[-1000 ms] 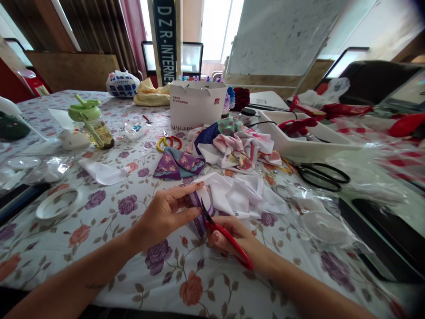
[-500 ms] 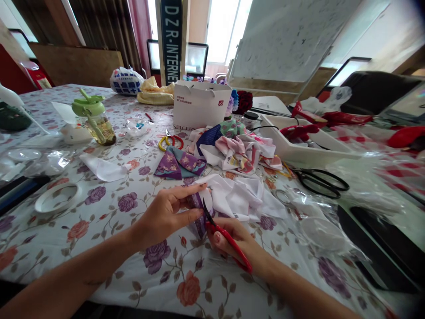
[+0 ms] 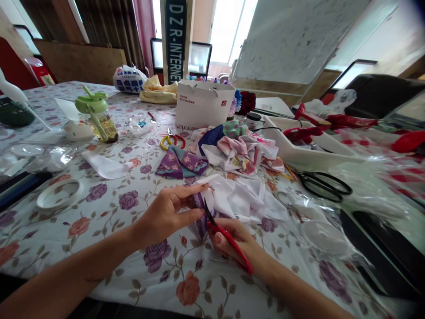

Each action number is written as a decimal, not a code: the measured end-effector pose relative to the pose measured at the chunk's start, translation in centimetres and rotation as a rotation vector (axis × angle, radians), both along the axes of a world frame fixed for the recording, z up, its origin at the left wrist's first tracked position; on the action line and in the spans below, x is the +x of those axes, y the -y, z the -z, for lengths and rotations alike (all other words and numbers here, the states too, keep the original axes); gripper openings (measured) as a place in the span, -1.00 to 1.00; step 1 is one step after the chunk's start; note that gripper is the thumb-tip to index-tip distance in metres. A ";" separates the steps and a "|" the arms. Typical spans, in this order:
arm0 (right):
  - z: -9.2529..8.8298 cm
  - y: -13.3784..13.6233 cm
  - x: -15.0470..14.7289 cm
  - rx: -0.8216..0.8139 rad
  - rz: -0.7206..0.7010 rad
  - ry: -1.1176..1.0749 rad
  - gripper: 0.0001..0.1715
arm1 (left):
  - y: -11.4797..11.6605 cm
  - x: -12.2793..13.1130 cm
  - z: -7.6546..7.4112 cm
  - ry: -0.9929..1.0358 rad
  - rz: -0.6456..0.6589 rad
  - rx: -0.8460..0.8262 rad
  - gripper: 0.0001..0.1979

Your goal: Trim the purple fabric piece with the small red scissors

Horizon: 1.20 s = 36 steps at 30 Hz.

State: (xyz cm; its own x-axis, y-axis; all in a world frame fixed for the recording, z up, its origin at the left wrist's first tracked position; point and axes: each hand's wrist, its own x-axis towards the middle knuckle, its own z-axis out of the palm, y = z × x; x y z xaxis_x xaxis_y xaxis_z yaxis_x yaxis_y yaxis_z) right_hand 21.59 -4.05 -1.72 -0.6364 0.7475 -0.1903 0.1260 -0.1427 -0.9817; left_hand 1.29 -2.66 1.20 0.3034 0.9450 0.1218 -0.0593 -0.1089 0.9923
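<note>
My left hand (image 3: 168, 212) pinches a small piece of purple patterned fabric (image 3: 199, 223) between thumb and fingers, just above the flowered tablecloth (image 3: 109, 212). My right hand (image 3: 234, 241) grips red-handled scissors (image 3: 229, 241); their dark blades point up into the fabric's edge, right beside my left thumb. A heap of white cloth (image 3: 239, 195) lies directly behind both hands.
Behind lie a purple-teal fabric piece (image 3: 181, 163), a colourful fabric pile (image 3: 241, 148), yellow-red scissors (image 3: 171, 141), a white paper bag (image 3: 202, 105) and a white tray (image 3: 299, 148). Black scissors (image 3: 323, 184) and clear plastic sit right. A green-lidded bottle (image 3: 96, 117) and tape roll (image 3: 58, 194) stand left.
Both hands keep the same hold on the fabric and scissors. Only the camera view has drifted slightly; nothing on the table has moved.
</note>
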 end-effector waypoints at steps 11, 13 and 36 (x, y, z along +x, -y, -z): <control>0.4 -0.2 0.0 -0.004 -0.001 -0.022 -0.35 | -0.1 -0.1 0.3 0.028 0.010 -0.023 -0.48; 0.4 -0.2 0.1 0.009 0.001 -0.016 -0.35 | -0.1 0.0 0.3 0.037 0.014 -0.019 -0.49; -0.3 -0.1 -0.1 0.023 0.028 0.005 -0.33 | -0.1 -0.2 0.3 0.040 0.025 -0.015 -0.49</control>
State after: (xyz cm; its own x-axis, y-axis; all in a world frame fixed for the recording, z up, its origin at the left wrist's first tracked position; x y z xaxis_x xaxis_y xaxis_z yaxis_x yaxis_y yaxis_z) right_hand 21.48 -3.92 -1.43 -0.6138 0.7695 -0.1761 0.1271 -0.1238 -0.9841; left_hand 1.07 -2.59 0.91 0.3218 0.9392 0.1198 -0.1010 -0.0918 0.9906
